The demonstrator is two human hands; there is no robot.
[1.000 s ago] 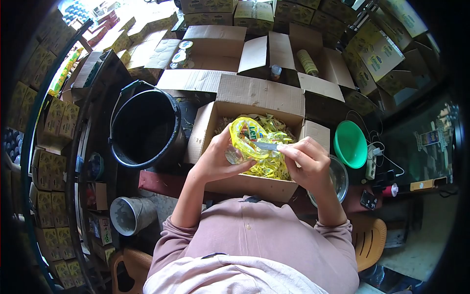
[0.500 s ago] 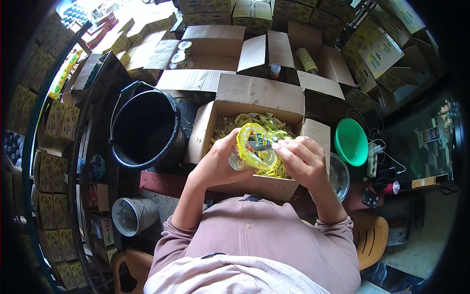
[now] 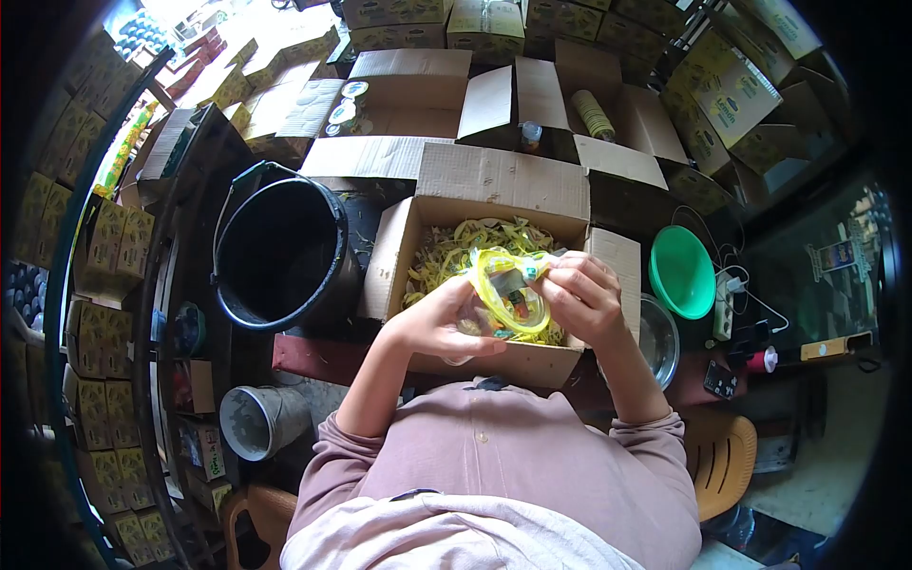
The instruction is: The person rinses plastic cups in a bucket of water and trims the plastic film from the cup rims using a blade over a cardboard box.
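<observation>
Over an open cardboard box (image 3: 494,182) filled with yellow-green shreds (image 3: 442,249), my left hand (image 3: 442,328) is wrapped round a clear plastic container (image 3: 472,318). Yellow plastic film (image 3: 496,299) rings the container's mouth, which is tilted toward the right. My right hand (image 3: 584,296) pinches a strip of the yellow film at the upper right of the mouth. A grey blade (image 3: 510,281) shows at the opening; its handle is hidden by the fingers of my right hand.
A black bucket (image 3: 282,252) stands left of the box, with a grey bucket (image 3: 266,423) lower down. To the right are a green bowl (image 3: 682,273), a clear bowl (image 3: 658,340) and a power strip (image 3: 724,309). Open cartons (image 3: 413,104) lie beyond.
The container has shifted slightly right and its mouth has turned. The yellow film, earlier round the rim by the blade, is now pulled up and right in my right hand's fingers.
</observation>
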